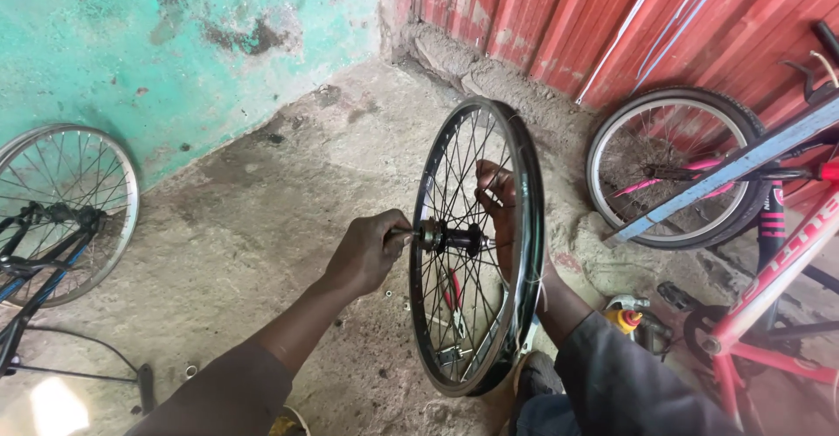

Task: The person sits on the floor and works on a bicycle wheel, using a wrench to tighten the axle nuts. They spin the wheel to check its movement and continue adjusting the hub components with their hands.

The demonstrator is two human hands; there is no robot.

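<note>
The fingers (395, 237) of the left hand (367, 252) were closed around the axle end at the hub (454, 238) of a bare bicycle wheel (479, 248), pinching it from the nine o'clock side. The left forearm was stretched in from seven o'clock, the wrist held straight. The right hand (500, 209) was seen through the spokes at the three o'clock side of the hub; its fingers were curled against the spokes there, though what they gripped could not be told. The right arm, in a dark sleeve, was raised from five o'clock. No packages or signs were made out; a small yellow-and-red oil can (626, 319) was set on the floor at four o'clock. The wheel was held upright, edge-on, at the middle of the view, with a black rim, thin dark spokes, a black hub and no tyre. Red-handled pliers (454, 296) were glimpsed through the spokes on the concrete floor (262, 218) below.
</note>
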